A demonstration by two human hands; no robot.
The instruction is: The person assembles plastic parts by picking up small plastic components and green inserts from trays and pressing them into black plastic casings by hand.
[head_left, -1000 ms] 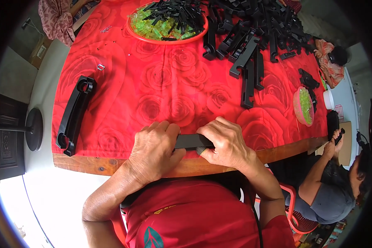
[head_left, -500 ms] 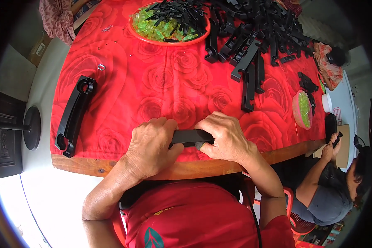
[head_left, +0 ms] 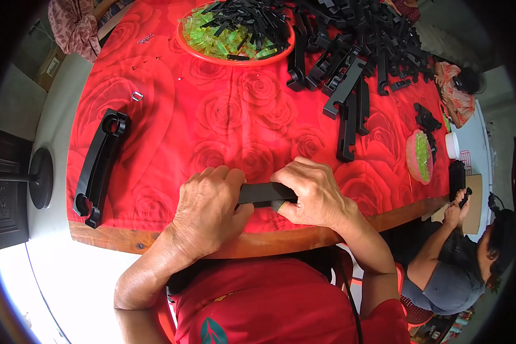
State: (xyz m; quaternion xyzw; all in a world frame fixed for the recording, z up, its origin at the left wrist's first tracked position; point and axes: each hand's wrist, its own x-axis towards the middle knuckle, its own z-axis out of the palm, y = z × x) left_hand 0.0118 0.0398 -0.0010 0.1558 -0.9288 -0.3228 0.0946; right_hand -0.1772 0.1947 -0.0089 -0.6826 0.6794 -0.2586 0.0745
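Note:
A long black plastic part point(head_left: 260, 193) lies level between my hands, just above the table's near edge. My left hand point(head_left: 208, 203) is closed around its left end, thumb along the near side. Around the right end, my right hand point(head_left: 311, 192) is closed too, with a dark band of wrap on its thumb. The ends of the part are hidden under my fingers. To the left rests a similar long black part point(head_left: 101, 166) with round cut-outs at both ends. Beyond it is a small metal clip point(head_left: 137, 96).
A red-rimmed tray point(head_left: 218, 61) of yellow-green clear pieces and thin black strips stands at the far middle. A big heap of black parts point(head_left: 350, 80) covers the far right. A pink basket point(head_left: 411, 157) holds more green pieces. At right, another person point(head_left: 450, 269) handles a black part.
My hands keep their grip on the black part, with barely any movement. The view has shifted slightly, so the table edge sits a little lower.

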